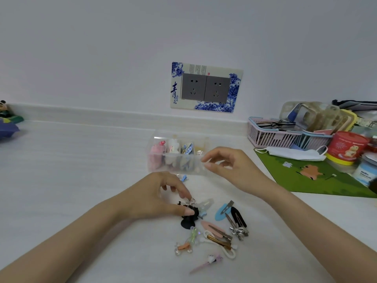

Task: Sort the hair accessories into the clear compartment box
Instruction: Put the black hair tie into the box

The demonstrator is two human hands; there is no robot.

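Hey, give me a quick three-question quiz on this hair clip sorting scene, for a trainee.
1. True or false: the clear compartment box is empty.
2. Which hand reaches into the loose clips? A) left B) right
3. Fill in: the face mask lies partly on a ___ mat.
Key: 1 false, several compartments hold accessories; 2 A, the left hand; 3 green.

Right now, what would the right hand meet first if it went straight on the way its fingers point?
The clear compartment box, at its near right end; the right hand may already touch it, depth being unclear.
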